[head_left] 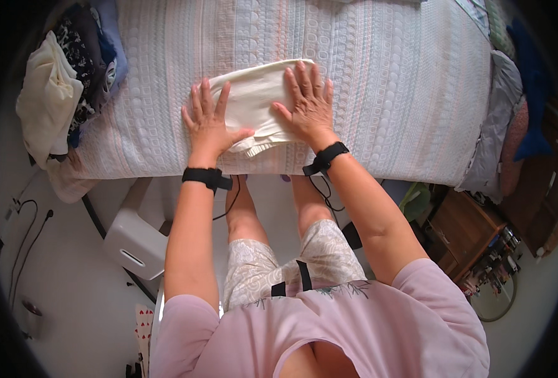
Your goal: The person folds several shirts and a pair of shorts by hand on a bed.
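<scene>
A cream-coloured folded garment (pixel 250 104) lies flat near the front edge of the bed, with a gathered or ribbed bit of fabric showing at its near side. My left hand (pixel 209 123) rests on its left end, fingers spread. Across from it, my right hand (pixel 307 107) presses flat on the right end, thumb pointing inward and fingers apart. Neither hand grips the cloth. What lies beneath the folded layers is hidden.
A striped pastel quilt (pixel 399 101) covers the bed. At its left edge sits a pile of clothes (pixel 90 63), with a cream garment (pixel 49 101) on the near side. A white stool (pixel 137 236) stands below left. Grey fabric (pixel 496 126) and a wooden cabinet (pixel 462 227) are to the right.
</scene>
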### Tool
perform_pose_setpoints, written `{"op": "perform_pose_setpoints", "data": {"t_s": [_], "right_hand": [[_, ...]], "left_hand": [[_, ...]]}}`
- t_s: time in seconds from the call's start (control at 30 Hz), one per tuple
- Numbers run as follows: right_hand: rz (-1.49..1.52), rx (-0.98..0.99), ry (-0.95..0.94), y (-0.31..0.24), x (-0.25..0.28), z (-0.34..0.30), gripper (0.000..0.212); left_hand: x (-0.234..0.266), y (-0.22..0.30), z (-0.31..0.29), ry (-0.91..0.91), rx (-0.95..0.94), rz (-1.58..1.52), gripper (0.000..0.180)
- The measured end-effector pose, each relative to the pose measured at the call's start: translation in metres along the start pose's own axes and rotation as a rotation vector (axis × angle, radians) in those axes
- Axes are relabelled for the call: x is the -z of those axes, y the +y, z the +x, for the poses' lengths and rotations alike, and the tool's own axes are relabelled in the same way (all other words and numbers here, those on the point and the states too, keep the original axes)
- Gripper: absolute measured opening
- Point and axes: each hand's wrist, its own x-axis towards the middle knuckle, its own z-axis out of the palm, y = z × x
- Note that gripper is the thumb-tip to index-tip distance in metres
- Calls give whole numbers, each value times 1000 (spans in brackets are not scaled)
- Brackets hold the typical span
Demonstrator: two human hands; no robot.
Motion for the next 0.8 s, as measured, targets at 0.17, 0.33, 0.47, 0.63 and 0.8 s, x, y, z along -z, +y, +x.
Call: {"op": "perform_pose_setpoints", "data": {"t_s": [0.17,0.33,0.47,0.63,0.8], "right_hand": [[92,-108,0,16,-2,-5,74],[115,-75,18,17,4,-7,74],[591,-107,239,14,16,-19,79],[944,-520,61,11,-5,-44,59],[1607,-634,-239,16,21,-32,42]], "left_hand": [[-10,-10,-22,-17,68,-46,135],[-3,2,-36,-103,193,-88,127],[7,19,-45,78,216,-322,105],[-29,22,-49,374,444,-953,89],[-29,16,-45,146,806,-1052,71]]}}
